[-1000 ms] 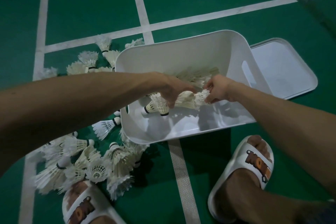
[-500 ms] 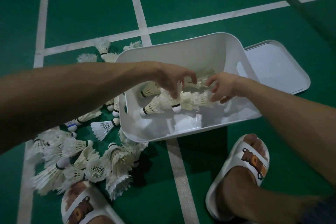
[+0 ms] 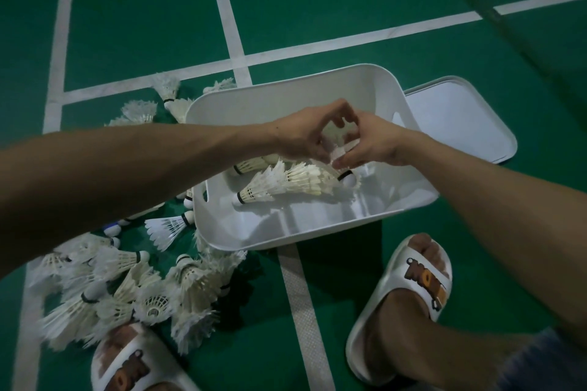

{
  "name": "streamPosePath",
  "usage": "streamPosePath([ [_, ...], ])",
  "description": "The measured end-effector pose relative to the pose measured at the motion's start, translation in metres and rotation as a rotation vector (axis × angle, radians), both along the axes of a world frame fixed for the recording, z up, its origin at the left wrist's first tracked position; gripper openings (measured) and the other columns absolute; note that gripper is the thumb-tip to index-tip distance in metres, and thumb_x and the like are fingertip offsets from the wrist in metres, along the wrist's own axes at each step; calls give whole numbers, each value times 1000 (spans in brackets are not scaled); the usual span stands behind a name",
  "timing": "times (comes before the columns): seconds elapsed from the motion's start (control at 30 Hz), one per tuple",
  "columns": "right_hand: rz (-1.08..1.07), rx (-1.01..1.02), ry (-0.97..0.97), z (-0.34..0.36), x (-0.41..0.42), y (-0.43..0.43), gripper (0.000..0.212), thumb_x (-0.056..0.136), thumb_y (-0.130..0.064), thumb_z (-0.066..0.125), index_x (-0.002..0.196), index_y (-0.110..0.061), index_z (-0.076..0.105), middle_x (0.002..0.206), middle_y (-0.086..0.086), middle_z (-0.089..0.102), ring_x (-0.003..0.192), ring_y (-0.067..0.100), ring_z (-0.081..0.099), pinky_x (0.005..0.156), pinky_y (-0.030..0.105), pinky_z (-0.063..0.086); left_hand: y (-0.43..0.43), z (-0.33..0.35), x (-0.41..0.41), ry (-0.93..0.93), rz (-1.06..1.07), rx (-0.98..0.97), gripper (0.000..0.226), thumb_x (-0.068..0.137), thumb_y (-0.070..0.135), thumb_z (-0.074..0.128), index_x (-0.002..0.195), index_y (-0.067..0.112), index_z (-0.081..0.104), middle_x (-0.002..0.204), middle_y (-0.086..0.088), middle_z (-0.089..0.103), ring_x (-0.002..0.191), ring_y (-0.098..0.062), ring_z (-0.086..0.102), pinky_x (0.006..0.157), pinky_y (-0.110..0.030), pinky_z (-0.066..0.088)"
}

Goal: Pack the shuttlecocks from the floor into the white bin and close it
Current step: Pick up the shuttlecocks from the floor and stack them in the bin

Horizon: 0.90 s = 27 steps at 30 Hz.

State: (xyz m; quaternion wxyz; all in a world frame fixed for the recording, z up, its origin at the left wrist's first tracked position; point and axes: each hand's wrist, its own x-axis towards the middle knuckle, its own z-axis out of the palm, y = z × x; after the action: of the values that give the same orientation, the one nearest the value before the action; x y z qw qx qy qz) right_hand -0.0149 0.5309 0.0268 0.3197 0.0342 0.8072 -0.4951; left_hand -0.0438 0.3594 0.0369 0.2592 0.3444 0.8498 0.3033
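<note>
Left hand (image 3: 301,136) now against right hand (image 3: 370,146)

Left hand (image 3: 303,133), right hand (image 3: 370,144) over white bin (image 3: 286,230) — seemingly pinching shuttlecock (image 3: 341,153).

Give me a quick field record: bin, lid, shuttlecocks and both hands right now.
white bin: open, on the floor
lid: off, flat on the floor beside the bin
shuttlecock row: nested, lying inside the bin
floor pile: many unpacked, left of the bin
right hand: pinches a shuttlecock over the bin
left hand: curled fingers beside it; grip unclear
</note>
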Motion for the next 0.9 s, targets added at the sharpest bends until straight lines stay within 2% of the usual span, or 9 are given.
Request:
streamPosePath([
  [0.07,14,96,-9,-3,0,3,93,66,6,82,141,-22,33,110,16,57,93,30,64,74,41,60,0,-6,-3,77,40,6,56,78,10,76,123,13,43,126,-6,48,92,-13,56,69,-13,51],
  [0.13,90,284,7,-3,0,5,99,66,1,83,144,-26,30,109,13,53,89,28,62,70,40,60,-1,-12,-6,155,86,-35,41,81,16,73,112,9,47,116,-8,52,89,-16,54,63,-12,44],
  [0.23,150,410,-33,-4,0,11,97,69,4,79,145,-30,29,99,5,48,78,23,57,54,28,51,-2,-23,-7,169,3,-144,33,86,26,70,109,9,54,107,-7,59,96,-22,58,74,-25,47],
  [0.3,137,415,-43,-7,-1,13,91,72,3,77,143,-32,33,102,5,51,81,23,57,55,27,51,0,-33,-1,96,-112,-206,38,86,26,69,118,10,55,116,-5,58,105,-19,55,82,-25,44],
  [0.4,171,473,-28,-12,-5,13,79,75,-3,75,140,-33,42,136,10,46,96,27,60,60,30,57,7,-50,7,78,-270,-294,58,82,28,72,132,15,46,134,-4,48,117,-18,48,95,-26,39],
  [0.47,215,511,-22,-17,-6,14,72,77,-5,74,137,-35,47,142,9,42,98,27,60,59,27,56,10,-57,9,84,-327,-342,72,81,27,74,141,17,36,146,-4,37,128,-21,41,105,-29,32],
  [0.67,226,498,5,-22,-9,19,64,81,-6,68,133,-39,51,140,9,45,105,28,55,54,23,52,13,-64,6,189,-403,-452,100,81,24,74,153,17,4,160,-4,14,140,-25,29,112,-34,25],
  [0.77,235,487,8,-22,-9,23,59,82,-6,67,129,-39,55,139,8,46,103,26,55,54,22,50,17,-67,4,194,-411,-476,104,80,24,75,153,17,1,159,-7,17,139,-27,30,111,-36,27],
  [0.9,217,472,7,-19,-6,25,59,82,-6,67,130,-38,55,138,8,46,101,25,56,69,30,57,20,-74,2,136,-408,-478,100,78,20,76,152,18,8,154,-10,29,135,-29,35,108,-38,32],
])
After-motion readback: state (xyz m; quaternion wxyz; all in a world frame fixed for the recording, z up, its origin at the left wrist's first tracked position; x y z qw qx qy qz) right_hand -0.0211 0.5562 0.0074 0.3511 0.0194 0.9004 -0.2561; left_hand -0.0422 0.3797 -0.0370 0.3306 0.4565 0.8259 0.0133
